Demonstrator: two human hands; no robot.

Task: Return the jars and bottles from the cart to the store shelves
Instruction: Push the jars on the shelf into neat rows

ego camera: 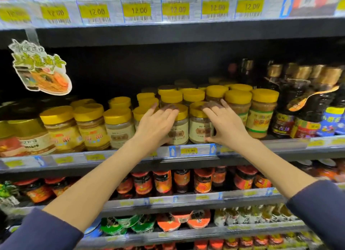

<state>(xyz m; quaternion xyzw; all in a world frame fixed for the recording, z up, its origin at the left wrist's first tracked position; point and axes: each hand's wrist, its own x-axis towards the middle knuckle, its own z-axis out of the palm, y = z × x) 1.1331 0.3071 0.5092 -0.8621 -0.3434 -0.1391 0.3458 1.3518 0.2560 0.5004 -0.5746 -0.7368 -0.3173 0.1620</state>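
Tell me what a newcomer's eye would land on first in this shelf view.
First, the two bare hands at centre: the left hand and right hand each rest on a yellow-lidded jar at the front edge of the middle shelf. Next, the row of yellow price tags along the top shelf edge. Then the noodle-picture sign hanging upper left.

I see dark metal store shelving filling my view, yellow price tags along its top edge, a noodle promo sign hanging below its left end.
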